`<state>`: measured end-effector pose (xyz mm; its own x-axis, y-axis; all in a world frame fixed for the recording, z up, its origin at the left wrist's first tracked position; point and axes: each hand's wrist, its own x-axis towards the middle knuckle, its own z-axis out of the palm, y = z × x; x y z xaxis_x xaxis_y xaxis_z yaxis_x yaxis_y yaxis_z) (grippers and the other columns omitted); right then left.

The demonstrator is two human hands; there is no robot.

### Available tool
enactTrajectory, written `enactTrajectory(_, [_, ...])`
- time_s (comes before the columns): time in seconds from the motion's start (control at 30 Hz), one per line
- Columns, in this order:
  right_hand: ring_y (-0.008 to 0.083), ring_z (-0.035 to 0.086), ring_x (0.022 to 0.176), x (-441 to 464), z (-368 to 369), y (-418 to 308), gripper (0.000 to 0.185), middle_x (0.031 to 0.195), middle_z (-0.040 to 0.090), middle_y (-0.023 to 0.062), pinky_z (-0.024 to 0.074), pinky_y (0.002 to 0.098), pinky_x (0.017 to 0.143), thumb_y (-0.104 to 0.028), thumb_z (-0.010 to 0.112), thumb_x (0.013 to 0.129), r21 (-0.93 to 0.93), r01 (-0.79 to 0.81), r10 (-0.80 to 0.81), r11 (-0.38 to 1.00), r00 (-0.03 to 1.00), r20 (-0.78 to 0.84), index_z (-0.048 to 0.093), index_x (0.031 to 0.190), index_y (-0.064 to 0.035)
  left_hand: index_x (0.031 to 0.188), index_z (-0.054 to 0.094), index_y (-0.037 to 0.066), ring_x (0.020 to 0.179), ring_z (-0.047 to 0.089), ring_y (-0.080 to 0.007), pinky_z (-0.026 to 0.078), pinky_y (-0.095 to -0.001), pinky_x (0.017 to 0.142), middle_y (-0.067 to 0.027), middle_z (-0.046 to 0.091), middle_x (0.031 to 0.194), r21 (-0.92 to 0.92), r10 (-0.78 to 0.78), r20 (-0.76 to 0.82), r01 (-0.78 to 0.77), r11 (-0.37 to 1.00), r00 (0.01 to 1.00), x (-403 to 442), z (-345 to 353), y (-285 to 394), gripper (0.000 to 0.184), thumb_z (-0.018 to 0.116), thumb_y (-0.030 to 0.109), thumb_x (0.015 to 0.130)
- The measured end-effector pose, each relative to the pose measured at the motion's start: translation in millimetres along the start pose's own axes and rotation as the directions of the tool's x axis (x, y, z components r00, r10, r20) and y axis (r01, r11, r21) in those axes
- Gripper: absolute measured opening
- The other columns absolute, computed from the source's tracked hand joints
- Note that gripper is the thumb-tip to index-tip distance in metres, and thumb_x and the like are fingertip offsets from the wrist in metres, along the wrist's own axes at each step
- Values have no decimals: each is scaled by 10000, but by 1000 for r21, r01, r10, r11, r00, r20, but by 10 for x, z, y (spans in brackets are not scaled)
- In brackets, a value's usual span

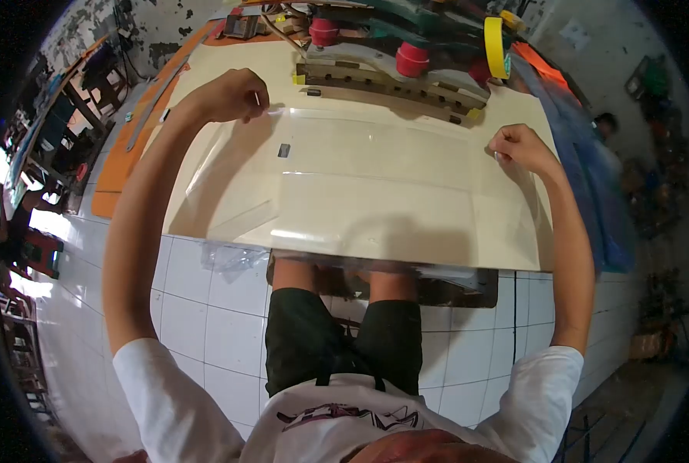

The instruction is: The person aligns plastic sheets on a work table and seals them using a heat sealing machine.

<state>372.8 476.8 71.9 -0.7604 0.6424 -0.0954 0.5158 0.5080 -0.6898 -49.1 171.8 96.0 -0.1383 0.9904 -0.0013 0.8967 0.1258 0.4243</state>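
A clear plastic sheet (375, 204) with glossy reflections and straight crease lines lies across the cream board. Near its far left corner, my left hand (232, 96) is closed, fingers pinched at the film. My right hand (522, 147) is also closed, thumb and finger together at the sheet's far right side, with a small pale bit at the fingertips. Just beyond both hands stands a machine with red knobs (412, 60) and a long metal bar (383, 85). A small dark rectangular piece (284, 150) shows on the left part of the sheet.
The cream board (190, 154) covers an orange table (116, 174). A yellow tape roll (496, 48) sits on the machine. Blue plastic sheeting (599, 193) hangs at the right. Crumpled clear plastic (236, 258) hangs below the front edge. Another person is partly visible at far left.
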Motion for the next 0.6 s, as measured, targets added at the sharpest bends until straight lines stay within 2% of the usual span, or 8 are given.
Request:
enactTrajectory(0.03, [102, 534, 540, 72, 11, 34, 195, 594, 577, 20, 426, 257, 520, -144, 688, 861, 4, -3, 3, 1000, 1000, 4, 632, 739, -2, 773, 650, -58, 623, 670, -178, 531, -330, 573, -117, 652, 694, -1, -3, 6, 3, 1000, 1000, 86, 30, -92, 60, 599, -26, 776])
enactTrajectory(0.1, [93, 522, 512, 219, 32, 72, 217, 574, 572, 16, 414, 256, 482, -160, 746, 826, -44, -98, 97, 994, 995, -20, 630, 712, -16, 776, 641, -47, 621, 655, -174, 524, -327, 573, -102, 641, 685, 13, -110, -15, 111, 994, 994, 276, 89, -156, 59, 582, -44, 774])
enactTrajectory(0.23, [84, 525, 510, 324, -32, 40, 166, 605, 583, 10, 415, 246, 480, -103, 740, 830, -75, -173, 174, 982, 985, 6, 625, 744, -20, 804, 633, -37, 590, 620, -161, 505, -321, 557, -93, 625, 671, 92, -144, 37, 141, 986, 989, 502, 95, -274, 71, 571, -54, 772])
enactTrajectory(0.3, [81, 535, 529, 310, -65, 6, 161, 630, 595, 8, 424, 241, 493, -113, 750, 821, -19, -209, 210, 978, 974, 84, 637, 757, -17, 860, 648, -33, 629, 636, -155, 512, -301, 595, -99, 663, 725, 91, -209, 117, 199, 976, 971, 547, 47, -219, 86, 669, 27, 803])
enactTrajectory(0.33, [81, 535, 529, 323, -70, 64, 161, 630, 595, 8, 424, 241, 493, -113, 750, 821, -14, -222, 222, 975, 972, 80, 637, 757, -17, 860, 648, -33, 629, 636, -155, 512, -301, 595, -99, 663, 725, 92, -201, 128, 190, 978, 971, 579, 44, -249, 86, 669, 27, 803])
enactTrajectory(0.43, [61, 532, 572, 330, -92, 214, 157, 660, 599, -7, 425, 237, 524, -119, 761, 808, 36, -178, 175, 983, 982, 67, 649, 776, -14, 846, 636, -34, 636, 618, -132, 498, -278, 581, -78, 645, 719, -101, -148, 144, 164, 981, 978, 588, 36, -338, 43, 660, -7, 823])
enactTrajectory(0.5, [51, 522, 617, 333, -71, 190, 148, 692, 603, -19, 427, 234, 566, -116, 766, 801, -92, -73, 74, 993, 997, 6, 662, 791, -11, 853, 640, -33, 637, 614, -131, 497, -279, 583, -71, 642, 717, -73, -127, 107, 135, 988, 986, 577, 66, -339, 47, 656, -3, 821])
enactTrajectory(0.6, [52, 516, 638, 327, -23, 154, 139, 707, 608, -19, 427, 235, 592, -110, 767, 796, -174, -103, 93, 979, 993, -67, 673, 806, -8, 870, 650, -27, 646, 612, -127, 494, -287, 595, -61, 646, 710, -16, -112, 56, 113, 993, 992, 594, 100, -384, 71, 642, 8, 808])
